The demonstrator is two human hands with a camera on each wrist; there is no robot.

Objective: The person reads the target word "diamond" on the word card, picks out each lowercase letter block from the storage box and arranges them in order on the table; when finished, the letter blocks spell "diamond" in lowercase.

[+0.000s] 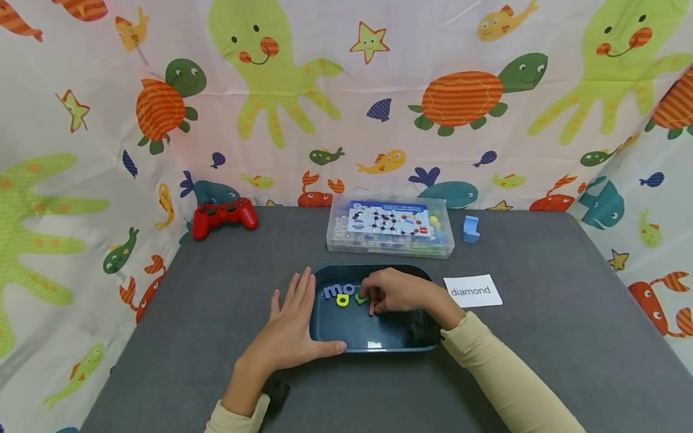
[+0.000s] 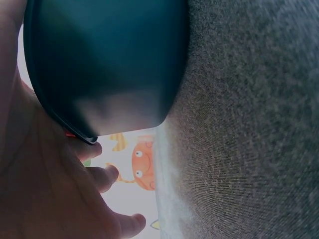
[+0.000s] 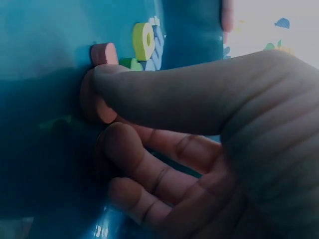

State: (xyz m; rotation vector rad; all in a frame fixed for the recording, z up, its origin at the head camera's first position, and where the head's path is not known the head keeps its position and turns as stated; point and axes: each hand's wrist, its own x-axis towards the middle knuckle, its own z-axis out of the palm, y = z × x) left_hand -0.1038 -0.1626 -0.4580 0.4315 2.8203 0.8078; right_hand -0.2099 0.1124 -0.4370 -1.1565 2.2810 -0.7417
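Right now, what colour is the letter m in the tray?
The letter m is purplish blue; it shows best in the head view.

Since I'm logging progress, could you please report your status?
Left hand against tray. Right hand gripping pink letter inside. Green letter close beside it.

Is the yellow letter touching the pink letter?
Apart. The head view shows the green letter and bare tray between the yellow letter and the pink letter.

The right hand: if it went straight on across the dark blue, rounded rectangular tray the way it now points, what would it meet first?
Probably the small green letter-shaped piece, just left of where the right hand reaches in the head view; depth is unclear, so its fingers may touch it or pass above.
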